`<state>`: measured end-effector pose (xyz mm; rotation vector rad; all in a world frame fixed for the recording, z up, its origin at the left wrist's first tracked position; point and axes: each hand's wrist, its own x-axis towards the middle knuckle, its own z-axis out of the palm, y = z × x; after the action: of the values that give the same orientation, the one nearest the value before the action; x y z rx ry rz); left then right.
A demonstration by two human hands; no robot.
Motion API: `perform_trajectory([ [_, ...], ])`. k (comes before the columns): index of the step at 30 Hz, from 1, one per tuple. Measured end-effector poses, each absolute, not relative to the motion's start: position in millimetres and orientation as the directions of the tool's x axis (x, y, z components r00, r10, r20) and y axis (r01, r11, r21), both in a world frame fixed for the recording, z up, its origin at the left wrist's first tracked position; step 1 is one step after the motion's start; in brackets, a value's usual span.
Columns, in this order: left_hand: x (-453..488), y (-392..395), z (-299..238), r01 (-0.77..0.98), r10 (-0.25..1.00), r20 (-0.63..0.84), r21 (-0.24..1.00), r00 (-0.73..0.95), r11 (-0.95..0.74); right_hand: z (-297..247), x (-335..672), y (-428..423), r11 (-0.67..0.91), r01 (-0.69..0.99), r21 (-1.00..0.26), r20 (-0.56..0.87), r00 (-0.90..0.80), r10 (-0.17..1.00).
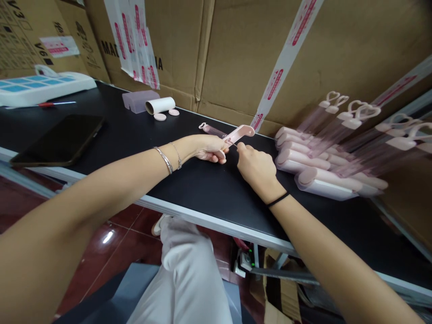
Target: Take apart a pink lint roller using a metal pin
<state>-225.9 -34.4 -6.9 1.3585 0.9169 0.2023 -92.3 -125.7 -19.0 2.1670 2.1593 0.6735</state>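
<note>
My left hand (212, 148) is closed around a pale pink plastic part (239, 134) with a bent, rounded end, holding it tilted above the black tabletop. Close by on the right, the fingers of my right hand (256, 166) are curled and pinched at the part's side. A thin dark line runs from these fingertips to the part; its kind is too small to make out. Just behind my left hand lies a translucent pink stick with a small looped end (212, 130), partly hidden by the pink part.
Stacked pink-and-white rollers with heart-shaped loop handles (324, 162) stand at the right. Behind my left arm are a translucent purple cover (140, 101), a cardboard-cored white roll (161, 105) and pink discs (159, 117). A phone (60, 139) and a red pen (56, 104) lie left. Cardboard boxes (236, 58) wall the back.
</note>
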Motion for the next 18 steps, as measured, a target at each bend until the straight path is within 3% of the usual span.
perform_trajectory([
  [4, -224.7, -35.2, -6.6, 0.383, 0.681, -0.431, 0.894, 0.592, 0.233, -18.5, -93.1, -122.9, -0.04, 0.958, 0.284, 0.284, -0.044, 0.958],
  [8, -220.0, -40.9, -4.4, 0.415, 0.654, -0.441, 0.886, 0.615, 0.208, -16.6, -101.9, -119.8, -0.018, 0.968, 0.252, 0.24, -0.044, 0.97],
  [18, -230.2, -37.1, -6.3, 0.324, 0.656, -0.406, 0.912, 0.637, 0.249, -12.9, -95.5, -133.5, -0.195, 0.967, 0.163, 0.28, 0.144, 0.949],
])
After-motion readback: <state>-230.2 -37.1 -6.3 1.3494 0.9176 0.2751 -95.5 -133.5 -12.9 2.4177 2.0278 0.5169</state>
